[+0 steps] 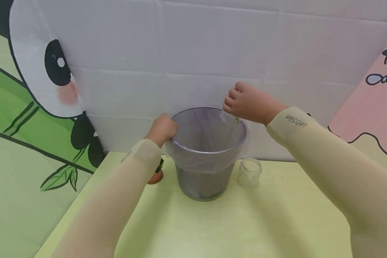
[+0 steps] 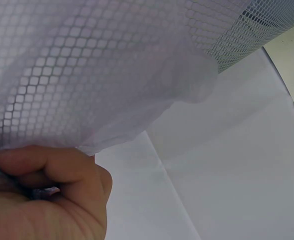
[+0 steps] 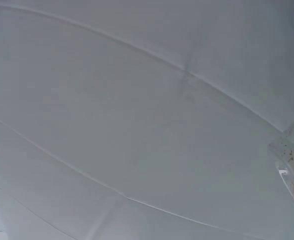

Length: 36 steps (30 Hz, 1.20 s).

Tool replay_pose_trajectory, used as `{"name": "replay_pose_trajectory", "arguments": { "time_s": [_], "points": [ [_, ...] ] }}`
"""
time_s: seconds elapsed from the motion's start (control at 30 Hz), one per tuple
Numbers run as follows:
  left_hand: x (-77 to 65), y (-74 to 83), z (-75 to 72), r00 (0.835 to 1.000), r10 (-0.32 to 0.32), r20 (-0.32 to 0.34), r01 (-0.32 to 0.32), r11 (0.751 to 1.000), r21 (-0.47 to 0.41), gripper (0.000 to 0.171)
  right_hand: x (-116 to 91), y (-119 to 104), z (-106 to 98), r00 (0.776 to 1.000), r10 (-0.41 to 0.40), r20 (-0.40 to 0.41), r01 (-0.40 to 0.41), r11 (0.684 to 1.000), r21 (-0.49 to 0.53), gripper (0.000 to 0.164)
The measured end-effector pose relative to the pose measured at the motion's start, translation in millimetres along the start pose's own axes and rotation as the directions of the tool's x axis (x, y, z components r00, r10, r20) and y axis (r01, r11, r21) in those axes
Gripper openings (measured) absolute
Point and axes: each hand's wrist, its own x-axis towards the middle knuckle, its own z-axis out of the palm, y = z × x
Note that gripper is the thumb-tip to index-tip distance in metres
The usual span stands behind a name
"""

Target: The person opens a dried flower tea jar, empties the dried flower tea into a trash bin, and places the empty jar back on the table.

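A grey mesh trash can (image 1: 201, 184) stands on the table, its rim covered by a translucent plastic bag (image 1: 206, 163) folded over the outside. My left hand (image 1: 163, 129) grips the rim and the bag at the left side; in the left wrist view, curled fingers (image 2: 52, 162) hold the bag's edge against the mesh. Over the right part of the opening, my right hand (image 1: 249, 104) holds a clear container (image 3: 289, 170), mostly hidden by the fingers in the head view. Small brownish bits cling to its wall, and some show below it in the can's mouth.
An uncovered clear glass jar (image 1: 249, 173) stands right of the can. Partly behind the left forearm is a small reddish-brown object (image 1: 155, 178) with black and yellow above it. A white creased wall covering (image 1: 116, 93) rises behind the pale yellow table (image 1: 206, 229).
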Motion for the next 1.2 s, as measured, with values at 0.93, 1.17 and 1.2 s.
{"name": "replay_pose_trajectory", "arguments": {
  "time_s": [0.93, 1.17, 1.2],
  "points": [
    [-0.8, -6.0, 2.5, 1.000, 0.004, 0.009, -0.004, 1.000, 0.001, 0.057, 20.5, 0.1, -15.0, 0.986, 0.086, 0.141, -0.124, 0.951, 0.284, 0.035],
    [-2.3, -2.6, -0.1, 1.000, 0.006, -0.002, -0.006, 1.000, 0.007, 0.056, 7.8, 44.3, -37.4, 0.949, 0.272, 0.159, -0.314, 0.859, 0.405, 0.055],
    [-2.6, -2.2, -0.7, 1.000, 0.005, 0.000, -0.005, 1.000, 0.002, 0.057, 6.9, 47.4, -38.5, 0.940, 0.308, 0.143, -0.340, 0.841, 0.422, 0.056]
  ]
}}
